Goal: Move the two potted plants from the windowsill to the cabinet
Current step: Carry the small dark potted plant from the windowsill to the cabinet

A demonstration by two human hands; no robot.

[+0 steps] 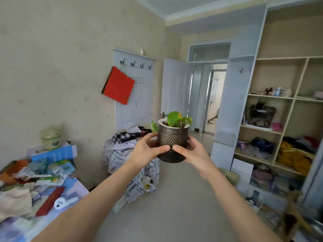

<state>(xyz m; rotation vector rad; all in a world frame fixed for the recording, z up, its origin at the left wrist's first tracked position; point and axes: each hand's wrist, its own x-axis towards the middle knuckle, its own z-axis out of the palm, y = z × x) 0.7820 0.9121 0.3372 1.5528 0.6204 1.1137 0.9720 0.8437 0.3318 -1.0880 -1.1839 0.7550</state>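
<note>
Hands first: my left hand (148,151) and right hand (194,151) are both clamped on one potted plant (172,142), held upright at the centre of the frame, off any surface. The left thumb lies across the front of the dark, diamond-textured pot and meets the right thumb tip at its lower middle; the other fingers wrap behind, out of my sight. Green leaves (174,118) stand above the pale inner rim, with one more leaf showing at the pot's left edge.

At right of the frame I see the open shelving cabinet (290,123), its compartments holding clothes, bottles and a dark basket. The plant is well apart from it.

Just behind and below my hands, left of centre, is a small table under a cloth printed with lettering (120,158). A red bag (118,85) hangs from the hook panel on the wall above it. At lower left, a cluttered surface (35,180) carries boxes and packets; what most of them are I cannot tell for sure, as that edge is blurred. An open white door (174,88) stands behind the plant.
</note>
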